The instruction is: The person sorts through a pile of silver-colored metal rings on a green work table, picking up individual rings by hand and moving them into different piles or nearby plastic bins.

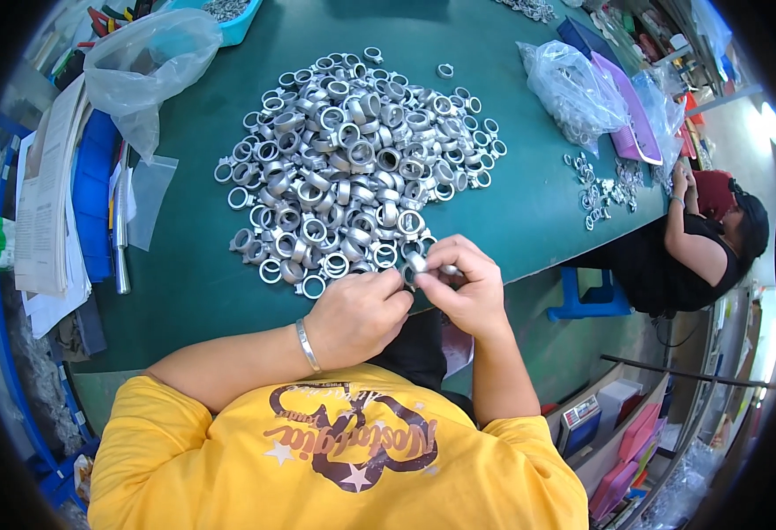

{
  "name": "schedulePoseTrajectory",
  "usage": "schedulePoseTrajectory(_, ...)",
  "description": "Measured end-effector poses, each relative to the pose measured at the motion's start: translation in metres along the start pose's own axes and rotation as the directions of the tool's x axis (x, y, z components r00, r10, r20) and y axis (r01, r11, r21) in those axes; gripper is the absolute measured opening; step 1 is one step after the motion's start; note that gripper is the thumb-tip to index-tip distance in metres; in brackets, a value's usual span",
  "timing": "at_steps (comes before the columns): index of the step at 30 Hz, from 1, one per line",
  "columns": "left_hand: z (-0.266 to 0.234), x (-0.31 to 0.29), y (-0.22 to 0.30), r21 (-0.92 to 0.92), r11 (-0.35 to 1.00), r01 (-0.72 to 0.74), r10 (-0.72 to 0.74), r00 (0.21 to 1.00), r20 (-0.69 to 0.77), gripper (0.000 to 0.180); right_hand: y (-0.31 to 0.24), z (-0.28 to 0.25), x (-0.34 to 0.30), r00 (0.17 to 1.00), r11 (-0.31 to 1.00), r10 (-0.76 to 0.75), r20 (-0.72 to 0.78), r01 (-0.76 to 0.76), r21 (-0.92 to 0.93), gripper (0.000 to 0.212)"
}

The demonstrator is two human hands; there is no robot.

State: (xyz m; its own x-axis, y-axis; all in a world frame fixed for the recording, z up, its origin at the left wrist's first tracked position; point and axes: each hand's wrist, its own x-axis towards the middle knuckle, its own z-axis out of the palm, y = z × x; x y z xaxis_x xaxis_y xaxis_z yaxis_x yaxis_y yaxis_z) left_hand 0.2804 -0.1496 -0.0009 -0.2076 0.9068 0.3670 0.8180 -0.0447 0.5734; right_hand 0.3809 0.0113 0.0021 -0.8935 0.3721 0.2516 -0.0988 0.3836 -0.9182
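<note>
A big heap of silver-grey metal rings [361, 155], each with a small lug on its side, lies on the green table in front of me. My right hand [469, 287] pinches one metal ring [416, 261] between thumb and fingers at the heap's near edge. Close beside it, my left hand [357, 320] is closed, its fingertips almost meeting the right hand's. What the left fingers hold, if anything, is hidden. A silver bracelet [307, 345] circles my left wrist.
At left stand a blue tray [97, 199], papers [48, 190] and a plastic bag [154, 66]. Toward the right lie a bag of parts [573, 93], a purple basket [628, 110] and smaller ring piles [598, 199]. A co-worker [697, 238] sits there, near a blue stool [589, 300].
</note>
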Motion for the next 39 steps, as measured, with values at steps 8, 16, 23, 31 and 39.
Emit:
schedulePoseTrajectory(8, -0.001, 0.001, 0.001, 0.008, 1.000, 0.005, -0.005, 1.000, 0.024, 0.015, -0.005, -0.005, 0.001, 0.764, 0.347, 0.626, 0.155, -0.451, 0.822, 0.021)
schedulePoseTrajectory(16, -0.002, 0.003, 0.002, 0.014, 1.000, 0.008, -0.008, 1.000, 0.022, 0.017, -0.001, -0.011, -0.002, 0.750, 0.173, 0.599, 0.281, -0.464, 0.869, 0.019)
schedulePoseTrajectory(23, 0.001, 0.000, -0.001, 0.009, 1.000, -0.001, 0.001, 1.000, 0.005, 0.016, -0.005, -0.016, 0.002, 0.916, 0.175, 0.314, 0.248, -0.313, 0.934, 0.024)
schedulePoseTrajectory(31, -0.001, 0.000, -0.001, 0.005, 1.000, -0.018, 0.018, 1.000, -0.010, 0.015, -0.015, 0.019, 0.034, 0.993, 0.867, 0.013, -0.118, -0.069, -0.493, 0.022)
schedulePoseTrajectory(39, -0.001, 0.000, 0.000, 0.001, 1.000, -0.010, 0.010, 1.000, 0.012, 0.016, 0.007, 0.002, 0.016, 0.984, 0.932, -0.116, -0.134, 0.061, -0.356, 0.023)
